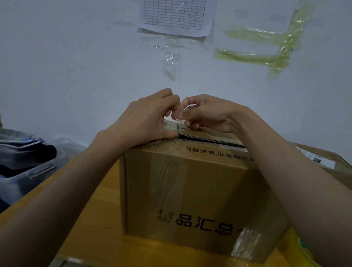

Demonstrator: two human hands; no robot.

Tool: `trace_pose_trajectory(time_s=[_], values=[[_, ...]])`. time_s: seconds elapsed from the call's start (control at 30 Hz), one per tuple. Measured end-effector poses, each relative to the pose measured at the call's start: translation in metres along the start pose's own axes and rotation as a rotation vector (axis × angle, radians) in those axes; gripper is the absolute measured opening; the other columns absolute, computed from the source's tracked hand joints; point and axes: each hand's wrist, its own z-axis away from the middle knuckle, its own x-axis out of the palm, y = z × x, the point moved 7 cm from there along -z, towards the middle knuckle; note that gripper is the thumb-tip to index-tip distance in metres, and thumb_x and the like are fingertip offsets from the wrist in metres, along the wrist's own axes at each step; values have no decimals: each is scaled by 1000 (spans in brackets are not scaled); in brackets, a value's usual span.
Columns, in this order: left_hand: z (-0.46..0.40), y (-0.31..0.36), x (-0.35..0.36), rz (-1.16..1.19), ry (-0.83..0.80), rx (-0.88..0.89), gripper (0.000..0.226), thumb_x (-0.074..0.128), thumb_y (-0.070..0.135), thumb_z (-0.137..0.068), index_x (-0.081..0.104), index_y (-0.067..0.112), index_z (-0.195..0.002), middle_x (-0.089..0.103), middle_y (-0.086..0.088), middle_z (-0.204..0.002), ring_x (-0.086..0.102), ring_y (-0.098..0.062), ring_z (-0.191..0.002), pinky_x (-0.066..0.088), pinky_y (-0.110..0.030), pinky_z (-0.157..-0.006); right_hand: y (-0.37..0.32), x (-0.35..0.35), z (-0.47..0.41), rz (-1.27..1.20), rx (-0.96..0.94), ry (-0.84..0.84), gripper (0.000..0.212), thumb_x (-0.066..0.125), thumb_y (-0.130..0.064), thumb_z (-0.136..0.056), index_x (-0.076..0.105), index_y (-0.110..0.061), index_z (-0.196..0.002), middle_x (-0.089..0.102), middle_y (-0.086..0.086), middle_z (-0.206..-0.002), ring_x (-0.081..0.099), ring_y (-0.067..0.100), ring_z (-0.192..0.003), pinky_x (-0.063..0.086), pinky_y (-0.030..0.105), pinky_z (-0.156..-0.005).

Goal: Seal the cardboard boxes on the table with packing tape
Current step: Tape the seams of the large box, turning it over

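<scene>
**Cardboard top seam still open, taping barely begun**

Cardboard box (196, 197) sits mid-table (99, 223), right in front of you. Its top seam (211, 140) shows as a dark gap running from 9 toward 3 o'clock, so the flaps are not sealed yet.

Your left hand (148, 119) rests on the box top at the 9 o'clock end of the seam, fingers curled, thumb pressed by the gap. Your right hand (208, 114) hangs just beside it at 12 o'clock, fingertips pinched close together. Probably you're picking at a tape end, but clear tape is too faint to confirm, so I cannot tell what either hand holds.

Old clear tape patches show on the front face.

Tape roll (297, 252) lies at 4 o'clock by the box, partly hidden under your right forearm. Second box (338, 167) waits at 2 o'clock, behind; sealed or not, cannot tell.

Judgement: early stage. Left to do: lay tape along the seam, press down, then check the second box.
</scene>
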Motion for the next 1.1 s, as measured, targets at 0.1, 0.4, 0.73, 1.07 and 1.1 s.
trace_pose_trajectory(time_s=[0.1, 0.4, 0.73, 1.07, 1.1], values=[[0, 0, 0, -1, -2, -6, 41, 82, 35, -70, 47, 31, -92, 45, 11, -93, 52, -4, -73, 41, -31, -59, 2, -1, -2, -57, 7, -1, 12, 64, 1, -96, 57, -9, -97, 61, 9, -92, 56, 14, -68, 43, 22, -57], [-2, -1, 1, -38, -18, -12, 35, 80, 40, -71, 51, 31, -88, 43, 9, -92, 52, -13, -71, 43, -33, -59, -1, 4, -6, 172, 36, -7, 39, 70, -4, -94, 56, 7, -128, 67, 6, -86, 59, 12, -70, 44, 23, -61], [-2, -1, 2, -71, -38, -5, 26, 78, 45, -74, 59, 31, -85, 46, 8, -91, 53, -12, -72, 42, -32, -58, 1, 4, -6, 232, 43, -8, 14, 66, 1, -94, 62, -6, -105, 63, 18, -94, 60, 13, -70, 45, 25, -63], [-3, 5, 3, -86, -52, 58, 6, 79, 37, -83, 74, 36, -79, 55, 20, -90, 47, 9, -67, 30, -23, -57, -7, 7, -5, 398, 69, 7, 13, 64, 0, -94, 61, -8, -103, 66, 15, -93, 60, 18, -77, 44, 25, -62], [-2, 6, 3, -80, -48, 66, 7, 79, 36, -83, 75, 35, -79, 56, 21, -91, 47, 7, -65, 30, -24, -57, -8, 6, -5, 427, 70, 26, 13, 63, -1, -95, 62, -4, -107, 67, 15, -93, 62, 18, -75, 45, 24, -60]])
